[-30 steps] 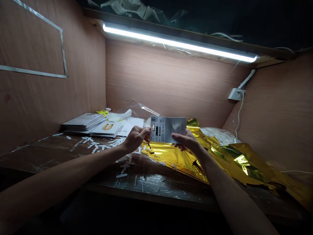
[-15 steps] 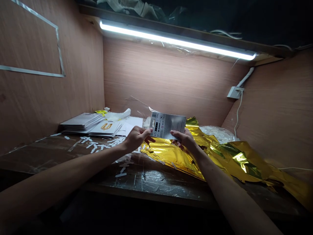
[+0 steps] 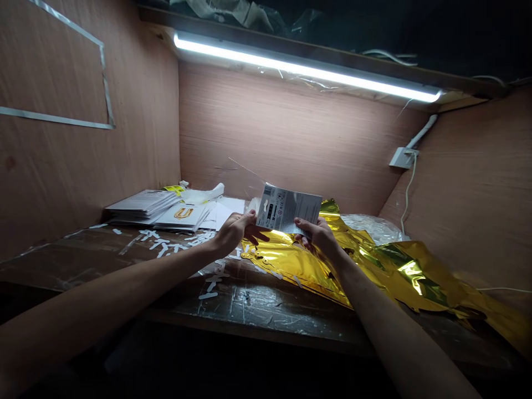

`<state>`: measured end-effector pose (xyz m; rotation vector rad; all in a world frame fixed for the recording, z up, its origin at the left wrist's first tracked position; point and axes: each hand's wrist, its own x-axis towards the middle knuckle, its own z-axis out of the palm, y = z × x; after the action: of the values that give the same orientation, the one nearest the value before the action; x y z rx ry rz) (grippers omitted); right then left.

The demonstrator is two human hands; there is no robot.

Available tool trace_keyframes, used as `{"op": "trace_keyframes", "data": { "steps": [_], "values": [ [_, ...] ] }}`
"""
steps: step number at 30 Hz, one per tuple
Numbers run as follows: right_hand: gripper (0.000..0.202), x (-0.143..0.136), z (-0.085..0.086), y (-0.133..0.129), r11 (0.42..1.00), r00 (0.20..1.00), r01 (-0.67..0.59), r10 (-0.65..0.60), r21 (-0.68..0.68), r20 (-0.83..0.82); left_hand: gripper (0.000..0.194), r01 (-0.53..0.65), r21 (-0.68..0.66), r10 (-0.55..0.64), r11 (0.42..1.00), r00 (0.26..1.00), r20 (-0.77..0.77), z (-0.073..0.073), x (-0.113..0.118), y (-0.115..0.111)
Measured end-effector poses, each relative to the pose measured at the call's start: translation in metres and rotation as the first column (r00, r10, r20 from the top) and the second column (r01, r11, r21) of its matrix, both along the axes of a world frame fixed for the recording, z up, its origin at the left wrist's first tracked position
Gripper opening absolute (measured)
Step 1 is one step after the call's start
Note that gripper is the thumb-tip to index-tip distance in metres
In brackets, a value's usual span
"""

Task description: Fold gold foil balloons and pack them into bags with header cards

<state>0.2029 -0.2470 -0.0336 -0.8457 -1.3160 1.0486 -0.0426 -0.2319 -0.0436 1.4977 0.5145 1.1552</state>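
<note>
Between my hands, above the bench, is a grey printed packaging card (image 3: 286, 205) with a barcode, small symbols and a hanging slot. Clear film with a thin dotted edge rises from its upper left. My left hand (image 3: 238, 231) pinches the card's left edge, thumb on top and other fingers below. At the lower right, my right hand (image 3: 319, 237) grips it, the thumb lying across the printed face. Beneath both hands spreads crinkled gold foil (image 3: 286, 260), shaped like flat balloons, reaching far to the right.
Stacked white cards (image 3: 143, 204) lie at the left, one pile showing a gold letter U (image 3: 183, 213). Small white paper strips (image 3: 210, 285) are scattered over the dark bench (image 3: 266, 313). Clear plastic (image 3: 374, 227) lies behind the foil. A tube light (image 3: 307, 69) hangs above.
The card has shifted slightly right and tilted, its right side lower. Both hands still hold it, and the left fingers beneath are spread a little more.
</note>
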Motion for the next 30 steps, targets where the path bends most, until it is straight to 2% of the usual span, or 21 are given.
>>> {"op": "trace_keyframes", "data": {
  "steps": [4, 11, 19, 26, 30],
  "values": [
    [0.034, -0.002, 0.000, -0.002, 1.000, 1.000, 0.002, -0.002, 0.015, 0.008, 0.052, -0.025, 0.046, 0.026, 0.999, 0.999, -0.030, 0.001, 0.001, -0.002],
    [0.037, -0.007, -0.001, -0.004, 0.999, 0.995, -0.030, 0.028, -0.022, -0.097, 0.053, -0.089, 0.169, 0.102, 0.982, 0.992, -0.069, 0.002, 0.000, -0.006],
    [0.035, 0.003, 0.002, 0.000, 1.000, 0.993, 0.013, -0.012, 0.002, -0.118, 0.057, 0.023, 0.170, -0.011, 0.985, 0.997, -0.071, 0.006, -0.001, -0.009],
    [0.043, -0.008, 0.002, -0.004, 0.999, 0.982, -0.018, 0.010, -0.038, -0.189, 0.060, -0.028, 0.279, 0.063, 0.960, 0.991, -0.116, 0.006, 0.000, -0.011],
    [0.047, -0.007, -0.002, -0.004, 0.998, 0.987, -0.055, 0.051, -0.022, -0.152, 0.057, -0.065, 0.273, 0.092, 0.960, 0.992, -0.089, 0.007, 0.000, -0.011]
  ]
}}
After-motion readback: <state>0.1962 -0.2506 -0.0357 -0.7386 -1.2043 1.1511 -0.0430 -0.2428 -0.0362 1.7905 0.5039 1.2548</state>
